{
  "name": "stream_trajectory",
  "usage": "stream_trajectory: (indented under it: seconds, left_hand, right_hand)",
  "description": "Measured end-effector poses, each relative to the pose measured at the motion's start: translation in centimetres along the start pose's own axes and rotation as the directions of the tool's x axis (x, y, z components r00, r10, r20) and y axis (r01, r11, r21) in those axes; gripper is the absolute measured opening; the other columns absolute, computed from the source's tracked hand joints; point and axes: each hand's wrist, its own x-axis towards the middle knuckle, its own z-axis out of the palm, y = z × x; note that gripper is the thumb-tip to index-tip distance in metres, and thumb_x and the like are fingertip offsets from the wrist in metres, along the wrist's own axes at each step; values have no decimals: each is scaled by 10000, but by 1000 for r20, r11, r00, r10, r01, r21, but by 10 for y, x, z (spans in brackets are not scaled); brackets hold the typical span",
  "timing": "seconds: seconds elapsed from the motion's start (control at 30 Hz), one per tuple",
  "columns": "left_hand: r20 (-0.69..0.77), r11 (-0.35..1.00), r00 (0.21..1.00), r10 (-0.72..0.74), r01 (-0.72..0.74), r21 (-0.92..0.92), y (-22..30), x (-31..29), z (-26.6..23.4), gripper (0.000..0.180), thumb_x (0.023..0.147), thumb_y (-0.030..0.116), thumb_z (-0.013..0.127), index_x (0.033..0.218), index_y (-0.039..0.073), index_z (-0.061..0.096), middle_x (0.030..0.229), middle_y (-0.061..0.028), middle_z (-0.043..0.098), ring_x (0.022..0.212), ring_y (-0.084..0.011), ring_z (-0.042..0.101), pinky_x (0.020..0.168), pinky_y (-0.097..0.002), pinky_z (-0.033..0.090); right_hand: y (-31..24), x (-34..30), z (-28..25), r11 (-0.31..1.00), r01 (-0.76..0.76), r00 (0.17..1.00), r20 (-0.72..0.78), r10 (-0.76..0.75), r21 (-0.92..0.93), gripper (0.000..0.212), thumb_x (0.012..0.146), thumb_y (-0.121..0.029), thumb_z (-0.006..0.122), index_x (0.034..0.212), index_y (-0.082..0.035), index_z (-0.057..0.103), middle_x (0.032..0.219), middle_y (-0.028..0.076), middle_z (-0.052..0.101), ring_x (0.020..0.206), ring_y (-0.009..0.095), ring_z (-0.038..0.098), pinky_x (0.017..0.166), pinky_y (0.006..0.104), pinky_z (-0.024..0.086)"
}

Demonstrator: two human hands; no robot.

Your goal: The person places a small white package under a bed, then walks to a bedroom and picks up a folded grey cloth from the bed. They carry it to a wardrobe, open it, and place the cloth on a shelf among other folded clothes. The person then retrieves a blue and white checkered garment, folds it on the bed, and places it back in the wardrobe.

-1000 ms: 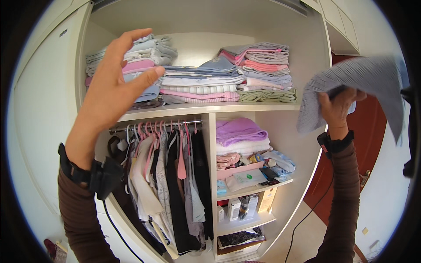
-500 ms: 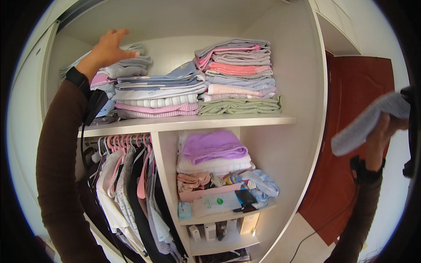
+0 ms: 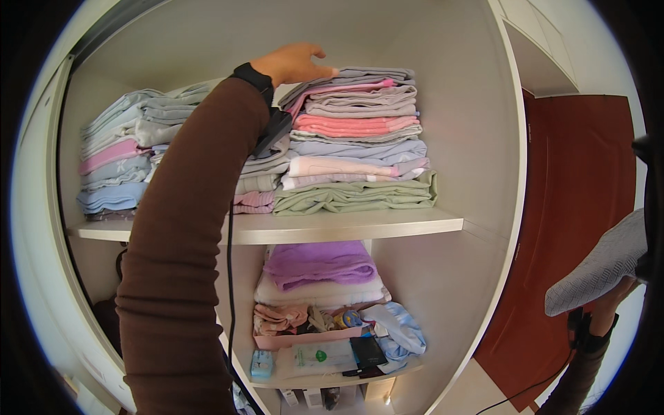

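My left hand (image 3: 294, 63) reaches up to the top of the right stack of folded clothes (image 3: 356, 124), its fingers apart and nothing held. Its thumb tip is beside the uppermost grey folded piece; whether it touches cannot be seen. This stack runs from greys and pinks down to a green piece at the bottom. Off to the far right, my right hand (image 3: 614, 296) holds up a folded grey textured cloth (image 3: 595, 263) from below, partly cut off by the dark rim. My left forearm hides much of the middle stack.
A left stack of folded clothes (image 3: 117, 152) stands on the same white shelf (image 3: 346, 227). Below lie a purple towel (image 3: 318, 263), a pink box (image 3: 308, 339) of small cloth items and a light-blue cloth (image 3: 398, 332). A cupboard side panel (image 3: 477, 138) separates the shelves from a red-brown door (image 3: 577, 187).
My left hand has moved right, from above the left stack to the top of the right stack. The right hand and its grey cloth sit lower in view. The view has shifted.
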Motion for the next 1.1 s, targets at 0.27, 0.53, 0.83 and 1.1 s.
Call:
stream_trajectory:
  seconds: [0.27,0.53,0.83,1.1]
  left_hand:
    - [34,999,999,-1,-1,54,23,48,47,635,831,438,695,1309,36,586,1306,-190,599,1237,-347,549,1026,-414,445]
    - [123,986,992,-29,9,165,23,59,64,476,838,135,611,1310,80,590,1290,-150,614,1206,-331,576,967,-422,498]
    - [76,986,989,131,-137,92,9,63,63,395,839,118,630,1222,23,639,1179,-200,662,1083,-337,635,919,-405,500]
    - [150,918,988,-18,76,-388,-22,39,39,438,941,396,631,1112,-4,682,1001,-81,700,900,-170,610,854,-325,476]
  right_hand:
    - [3,-31,-19,993,-107,993,42,109,-45,606,962,-432,550,1345,-39,293,1144,150,417,1068,242,490,872,415,437]
    - [-4,-56,-21,984,-165,980,101,170,-63,625,956,-428,557,1361,-39,282,1166,157,403,1093,249,468,892,423,422]
    - [-23,-43,4,990,-134,985,108,137,-40,648,948,-424,564,1378,-38,269,1192,165,387,1120,257,443,914,431,404]
    - [-38,-53,3,988,-150,979,130,154,-42,669,942,-420,570,1394,-38,257,1215,172,372,1144,264,421,934,438,388]
